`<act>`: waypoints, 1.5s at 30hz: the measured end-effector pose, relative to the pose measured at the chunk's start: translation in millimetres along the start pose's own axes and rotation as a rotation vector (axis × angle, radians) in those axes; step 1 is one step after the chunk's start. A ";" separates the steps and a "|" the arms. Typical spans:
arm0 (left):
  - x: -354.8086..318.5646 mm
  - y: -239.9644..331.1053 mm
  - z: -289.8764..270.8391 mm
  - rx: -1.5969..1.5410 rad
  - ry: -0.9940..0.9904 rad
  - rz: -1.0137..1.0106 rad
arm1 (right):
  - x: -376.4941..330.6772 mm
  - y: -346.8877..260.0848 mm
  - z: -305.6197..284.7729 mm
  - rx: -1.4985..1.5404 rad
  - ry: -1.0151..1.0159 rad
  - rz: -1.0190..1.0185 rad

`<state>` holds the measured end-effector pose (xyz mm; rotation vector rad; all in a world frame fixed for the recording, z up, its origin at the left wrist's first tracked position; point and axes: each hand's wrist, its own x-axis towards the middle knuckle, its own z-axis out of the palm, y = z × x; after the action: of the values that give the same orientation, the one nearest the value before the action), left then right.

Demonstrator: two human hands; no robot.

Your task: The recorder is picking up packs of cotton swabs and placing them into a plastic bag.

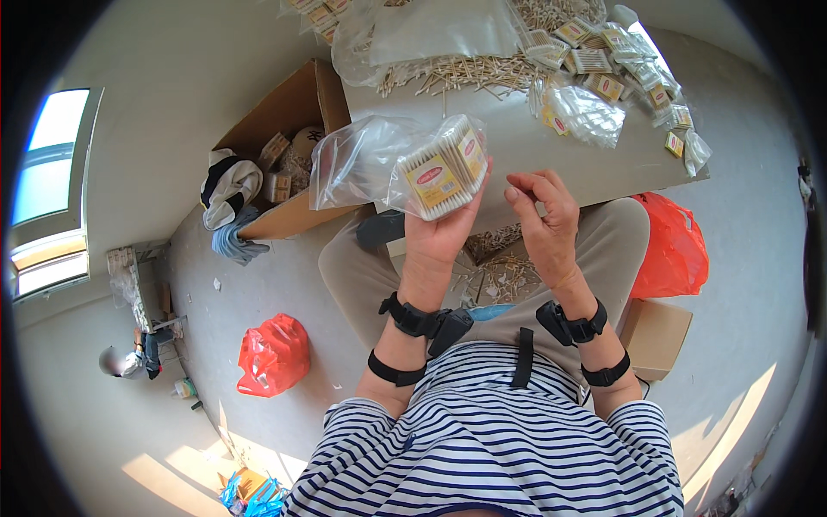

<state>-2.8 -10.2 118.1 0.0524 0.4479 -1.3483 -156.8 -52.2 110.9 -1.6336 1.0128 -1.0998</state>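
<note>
My left hand (444,234) is closed around the bottom of a clear plastic bag (353,164) holding packs of cotton swabs (435,183) with yellow labels. The packs stand side by side in the bag, swab tips showing along their edges. The bag's loose, wide end spreads out to the left. Just right of the packs is my right hand (549,220), its fingers loosely curled and the thumb a little apart from them. Nothing shows in it, and it does not touch the bag.
Loose cotton swabs (461,76), clear bags (590,116) and bagged packs (607,86) lie across the table (637,159). An open cardboard box (289,220) stands at the left. Red bags (274,355) sit on the floor either side. A person (131,362) is far left.
</note>
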 end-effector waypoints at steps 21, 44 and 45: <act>33.7 18.8 -36.5 0.429 0.115 0.247 | -3.1 21.7 -3.8 -0.019 -0.004 0.072; 22.2 48.1 -61.5 2.196 -0.075 0.718 | 44.0 60.7 -16.3 -0.032 0.046 0.325; 10.9 41.1 -52.3 2.196 -0.069 0.719 | 43.9 46.9 -13.5 -0.031 0.042 0.327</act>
<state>23.0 4.5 57.6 1.7428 -1.1849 -0.5234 -164.4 -108.9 78.7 -1.4112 1.2776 -0.9038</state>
